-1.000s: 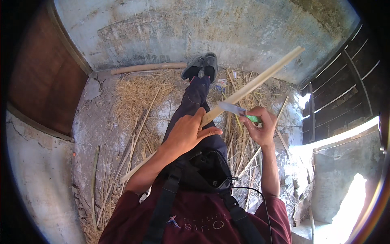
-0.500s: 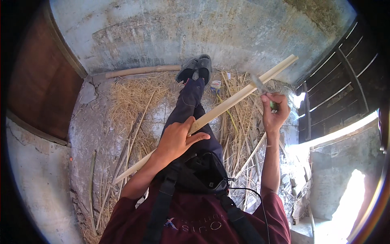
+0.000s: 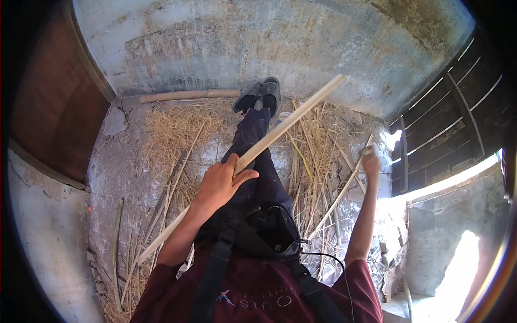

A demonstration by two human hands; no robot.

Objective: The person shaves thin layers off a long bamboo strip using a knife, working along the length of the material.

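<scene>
One view, from the head camera, covers the whole scene. We see the left hand (image 3: 221, 183) over the lap, its fingers (image 3: 245, 176) clamped around a long pale wooden stick (image 3: 285, 125). The stick runs on a diagonal: its upper end points toward the far wall (image 3: 269, 48) at upper right, and its lower end passes under the left forearm down to the floor at lower left. It crosses above the outstretched legs (image 3: 258, 156), which wear dark trousers and end in dark shoes (image 3: 261, 96) near the foot of the wall.

We see the right hand (image 3: 370, 161) raised out to the right, well apart from the stick. It is blurred, and a small dark object shows at its top; we cannot tell what that object is, nor whether the fingers are apart or closed on it.

Dry straw (image 3: 167, 134) and thin loose sticks (image 3: 339, 196) cover the concrete floor on both sides of the legs. A thick pole (image 3: 188, 96) lies along the base of the wall. A black bag (image 3: 272, 229) rests in the lap.
</scene>
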